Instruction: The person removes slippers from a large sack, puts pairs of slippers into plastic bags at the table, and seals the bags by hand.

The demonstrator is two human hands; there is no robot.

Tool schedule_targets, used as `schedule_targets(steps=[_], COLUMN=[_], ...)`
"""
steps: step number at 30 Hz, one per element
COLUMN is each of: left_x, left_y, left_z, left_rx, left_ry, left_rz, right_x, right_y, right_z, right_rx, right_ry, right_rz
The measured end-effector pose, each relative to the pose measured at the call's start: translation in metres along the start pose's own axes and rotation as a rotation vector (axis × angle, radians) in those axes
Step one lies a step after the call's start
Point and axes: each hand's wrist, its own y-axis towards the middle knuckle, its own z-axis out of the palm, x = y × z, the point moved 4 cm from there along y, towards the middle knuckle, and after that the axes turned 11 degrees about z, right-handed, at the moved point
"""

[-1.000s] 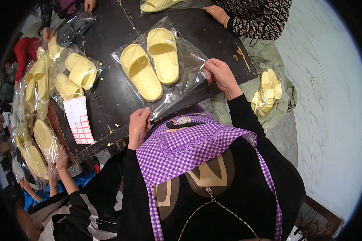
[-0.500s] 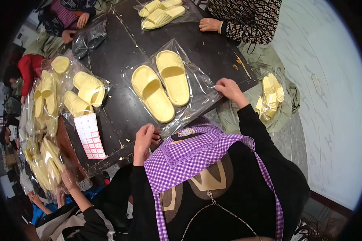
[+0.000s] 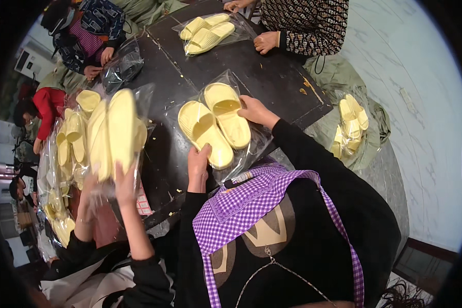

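Two pale yellow slippers point(image 3: 209, 132) lie side by side, soles down, inside a clear plastic bag point(image 3: 251, 141) on the dark table in front of me. My left hand point(image 3: 198, 160) grips the heel side of the left slipper through the film, thumb on top. At the outer edge of the right slipper, my right hand point(image 3: 254, 110) has its fingers closed on the side through the bag. The bag's loose end spreads toward my purple checked apron point(image 3: 241, 197).
Beside me on the left, a co-worker's hands point(image 3: 123, 179) hold up another bagged yellow pair point(image 3: 113, 133), blurred. More bagged slippers point(image 3: 72, 138) lie at the table's left edge. Another bagged pair point(image 3: 208, 33) is at the far side near a person's hand point(image 3: 267, 42). Bagged slippers point(image 3: 351, 118) rest on green cloth at right.
My hands have moved from the bag's open-end corners inward onto the slippers' sides, and the film has bunched. The co-worker on the left has lifted a bagged pair over the table.
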Motion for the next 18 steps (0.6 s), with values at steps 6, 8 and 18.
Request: schedule_targets(steps=[6,8,18], left_x=[-0.005,-0.017,-0.018], left_y=[-0.012,-0.032,-0.071], left_z=[0.043,0.061,0.155], left_rx=[0.051,0.112,0.401], left_ry=[-0.234,-0.254,-0.043], left_rz=[-0.007,-0.004,-0.154], right_x=[-0.031,-0.044,-0.087], right_y=[-0.072,-0.097,-0.229], right_z=[-0.039,-0.047,-0.047], right_rx=[0.199,0.295,-0.029], right_ry=[0.509,0.702,1.485], right_rz=[0.581,0.542,0.536])
